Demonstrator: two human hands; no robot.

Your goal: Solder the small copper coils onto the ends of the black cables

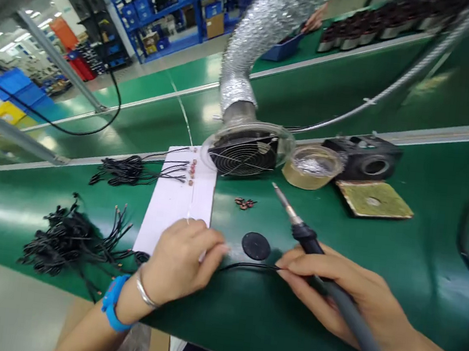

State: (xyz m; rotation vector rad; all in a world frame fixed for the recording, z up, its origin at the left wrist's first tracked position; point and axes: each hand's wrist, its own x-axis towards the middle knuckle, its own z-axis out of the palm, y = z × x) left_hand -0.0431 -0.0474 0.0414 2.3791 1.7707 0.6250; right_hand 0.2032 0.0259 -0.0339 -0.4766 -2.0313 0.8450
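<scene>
My right hand (pixel 331 292) is closed around a soldering iron (pixel 307 236), its tip pointing up and to the left. Between thumb and fingertip, that same hand also pinches the end of a thin black cable (pixel 250 265). The cable runs left to my left hand (pixel 186 260), whose thumb and forefinger are drawn together; whatever lies in that grip is hidden. Just above the cable a round black disc (pixel 256 246) lies on the green bench. Past it sits a small heap of copper-coloured parts (pixel 244 203). A white sheet (pixel 168 207) lies beyond my left hand, with wire ends and small parts along its top.
A fume extractor (pixel 245 151) on a silver duct (pixel 248 43) stands ahead. To its right are a tape roll (pixel 313 167), a black iron stand (pixel 364 155) and a yellowish sponge (pixel 374 199). Black cable bundles (pixel 64 236) lie at left. Another person's hand (pixel 315 19) shows across the bench.
</scene>
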